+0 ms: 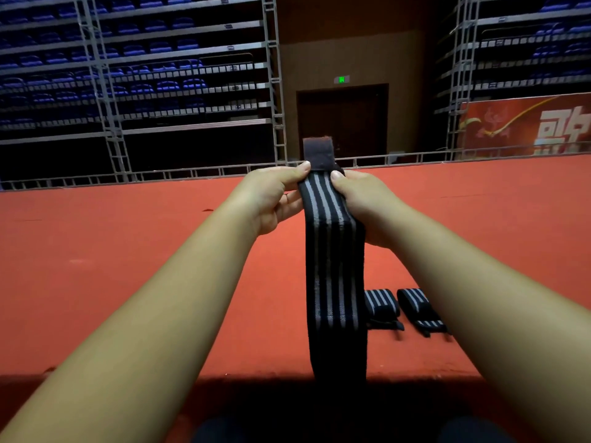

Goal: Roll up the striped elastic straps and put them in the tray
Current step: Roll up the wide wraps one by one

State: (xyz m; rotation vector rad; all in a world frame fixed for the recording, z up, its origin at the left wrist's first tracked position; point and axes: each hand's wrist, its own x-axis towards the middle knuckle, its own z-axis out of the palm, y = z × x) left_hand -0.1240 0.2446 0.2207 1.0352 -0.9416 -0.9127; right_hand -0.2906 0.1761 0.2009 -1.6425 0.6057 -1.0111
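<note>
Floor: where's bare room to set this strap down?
Bare: the floor left of the left forearm, out to the railing; also the strip beyond the left hand and right hand up to that railing. Crowded: right of the held strap, where two straps lie between it and the right forearm.

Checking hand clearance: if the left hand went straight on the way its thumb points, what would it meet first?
The left hand pinches the striped strap; that comes first, then probably the right hand just beyond.

Black strap [334,266] with grey stripes; red floor [128,266]; blue seats [144,49].
</note>
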